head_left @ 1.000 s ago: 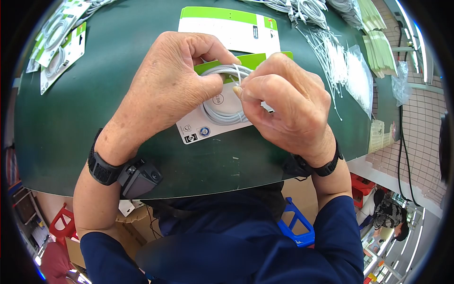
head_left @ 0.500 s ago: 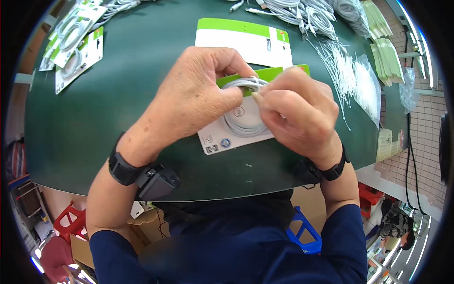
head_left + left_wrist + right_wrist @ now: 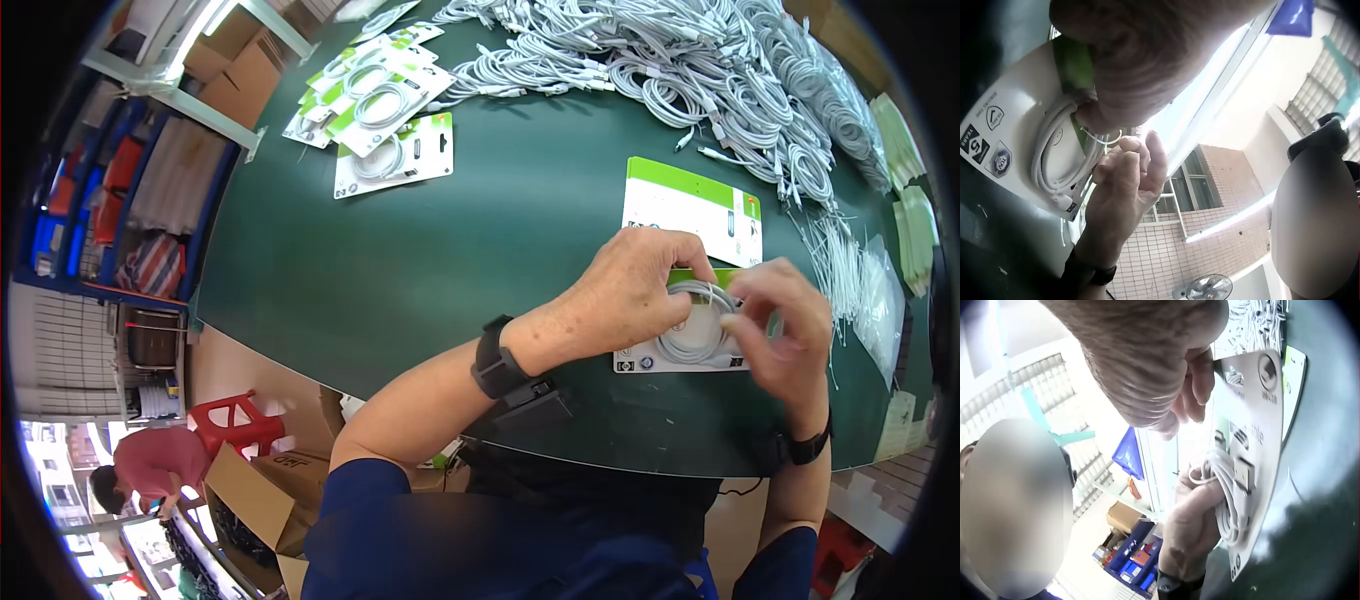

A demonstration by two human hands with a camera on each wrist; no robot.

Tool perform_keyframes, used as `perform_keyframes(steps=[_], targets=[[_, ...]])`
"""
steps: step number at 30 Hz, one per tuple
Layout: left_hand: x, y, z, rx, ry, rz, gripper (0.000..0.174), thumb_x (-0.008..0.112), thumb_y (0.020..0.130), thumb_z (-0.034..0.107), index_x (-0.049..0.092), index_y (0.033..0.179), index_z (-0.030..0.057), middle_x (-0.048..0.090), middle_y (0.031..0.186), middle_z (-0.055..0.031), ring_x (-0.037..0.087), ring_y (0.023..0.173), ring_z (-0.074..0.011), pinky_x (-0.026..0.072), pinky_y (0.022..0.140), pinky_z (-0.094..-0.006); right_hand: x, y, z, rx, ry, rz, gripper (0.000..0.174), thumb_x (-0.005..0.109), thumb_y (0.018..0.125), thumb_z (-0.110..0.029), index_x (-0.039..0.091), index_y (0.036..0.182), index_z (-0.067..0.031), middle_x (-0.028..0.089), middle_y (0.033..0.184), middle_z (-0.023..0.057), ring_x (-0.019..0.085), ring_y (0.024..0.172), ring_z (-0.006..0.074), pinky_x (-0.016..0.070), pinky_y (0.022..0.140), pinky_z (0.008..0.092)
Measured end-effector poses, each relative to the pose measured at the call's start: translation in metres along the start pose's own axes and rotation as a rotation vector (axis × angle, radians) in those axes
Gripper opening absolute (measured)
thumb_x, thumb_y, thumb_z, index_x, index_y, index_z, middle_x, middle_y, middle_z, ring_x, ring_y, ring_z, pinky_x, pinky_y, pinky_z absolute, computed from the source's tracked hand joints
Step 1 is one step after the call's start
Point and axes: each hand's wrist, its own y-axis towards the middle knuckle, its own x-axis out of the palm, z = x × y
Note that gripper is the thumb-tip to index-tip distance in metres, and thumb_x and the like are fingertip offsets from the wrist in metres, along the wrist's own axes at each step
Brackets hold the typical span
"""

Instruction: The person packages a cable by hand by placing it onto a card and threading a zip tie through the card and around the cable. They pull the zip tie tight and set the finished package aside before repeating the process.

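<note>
A coiled light-grey USB cable (image 3: 684,352) lies on a white and green packaging card (image 3: 632,362) at the right of the table. My left hand (image 3: 622,300) pinches the top of the coil against the card, its thumb inside the loop. A thin white cable tie (image 3: 1107,141) loops round the coil there, its end standing out. Beside it, my right hand (image 3: 795,325) has its thumb and forefinger spread apart, blurred in the head view. The right wrist view shows a USB plug (image 3: 1244,473) on the coil, below the loosely bent right fingers (image 3: 1199,378).
More cards (image 3: 690,205) lie just behind the hands. Packed cable cards (image 3: 385,105) are piled at the far left of the table. Bundled cables (image 3: 650,70) cover the back. Loose cable ties (image 3: 835,265) and a plastic bag (image 3: 878,310) lie at the right.
The head view has swung left, so the hands and card now appear farther right. The right fingers, earlier closed together at the tie, have spread and drawn slightly away. The left hand keeps its grip.
</note>
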Motion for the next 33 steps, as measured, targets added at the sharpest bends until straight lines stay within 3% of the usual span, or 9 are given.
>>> perform_keyframes(steps=[1,3,6,9,12,15,21,28,33], targets=[[0.001,0.000,0.001,0.042,0.023,0.007,0.025,0.067,0.076,0.000,0.075,0.100,-0.0016,0.076,0.091,-0.0160,0.072,0.082,-0.0212,0.0567,0.078,-0.0333,-0.010,-0.001,0.006,0.030,-0.028,0.075,0.035,0.080,0.081,0.005,0.071,0.114,-0.0027,0.071,0.092,0.0055,0.061,0.069,0.0091,0.0475,0.061,0.0223],[0.002,-0.002,0.001,0.130,0.070,0.020,0.025,0.067,0.076,-0.001,0.075,0.099,-0.0008,0.076,0.092,-0.0152,0.073,0.082,-0.0224,0.0568,0.077,-0.0333,-0.017,-0.007,0.023,0.300,0.222,0.389,0.024,0.074,0.091,0.001,0.071,0.114,-0.0022,0.070,0.093,0.0035,0.059,0.072,0.0067,0.0456,0.062,0.0204],[0.006,-0.003,0.001,0.306,0.159,0.020,0.026,0.067,0.074,-0.004,0.074,0.099,0.0031,0.073,0.095,-0.0117,0.072,0.083,-0.0299,0.0574,0.075,-0.0373,-0.043,-0.007,0.057,0.474,0.347,0.421,0.016,0.064,0.099,-0.004,0.072,0.113,-0.0002,0.070,0.091,0.0023,0.061,0.070,0.0055,0.0465,0.060,0.0201],[0.011,-0.007,0.007,0.494,0.293,0.040,0.023,0.072,0.073,0.000,0.073,0.095,0.0091,0.071,0.096,-0.0060,0.069,0.079,-0.0283,0.0559,0.070,-0.0379,-0.036,0.004,0.048,0.820,0.485,-0.002,0.018,0.060,0.100,-0.006,0.072,0.110,0.0029,0.072,0.091,0.0041,0.064,0.068,0.0060,0.0497,0.058,0.0207],[0.015,-0.009,0.011,0.725,0.541,0.079,0.016,0.075,0.076,0.010,0.069,0.090,0.0137,0.067,0.097,-0.0020,0.063,0.072,-0.0199,0.0496,0.063,-0.0347,-0.025,0.006,0.041,0.791,0.729,-0.370,0.020,0.059,0.098,-0.006,0.074,0.102,0.0063,0.074,0.084,0.0057,0.066,0.066,0.0074,0.0518,0.059,0.0210],[0.017,-0.011,0.014,0.833,0.657,0.031,0.014,0.073,0.077,0.010,0.066,0.088,0.0132,0.064,0.096,-0.0025,0.060,0.071,-0.0176,0.0456,0.061,-0.0333,-0.018,0.005,0.036,0.760,0.802,-0.492,0.015,0.070,0.098,-0.010,0.075,0.098,0.0044,0.072,0.079,0.0033,0.064,0.066,0.0065,0.0508,0.062,0.0204],[0.019,-0.011,0.017,0.893,0.678,0.065,0.015,0.075,0.078,0.011,0.063,0.087,0.0122,0.063,0.097,-0.0020,0.058,0.071,-0.0154,0.0425,0.061,-0.0313,-0.014,0.001,0.039,0.764,0.959,-0.438,0.014,0.076,0.096,-0.013,0.071,0.093,0.0002,0.069,0.081,0.0013,0.062,0.067,0.0058,0.0492,0.062,0.0204],[0.020,-0.012,0.015,0.888,0.686,0.045,0.015,0.076,0.079,0.011,0.064,0.089,0.0115,0.066,0.103,-0.0031,0.057,0.071,-0.0157,0.0424,0.061,-0.0316,-0.013,0.002,0.038,0.767,0.928,-0.484,0.018,0.075,0.097,-0.014,0.066,0.087,-0.0030,0.065,0.077,-0.0016,0.058,0.066,0.0048,0.0458,0.062,0.0201],[0.021,-0.011,0.013,0.879,0.662,0.055,0.015,0.075,0.079,0.011,0.064,0.089,0.0108,0.063,0.099,-0.0035,0.058,0.072,-0.0166,0.0425,0.062,-0.0324,-0.009,0.001,0.040,0.799,0.871,-0.490,0.018,0.074,0.097,-0.016,0.064,0.086,-0.0048,0.062,0.075,-0.0036,0.056,0.066,0.0034,0.0430,0.060,0.0198]])
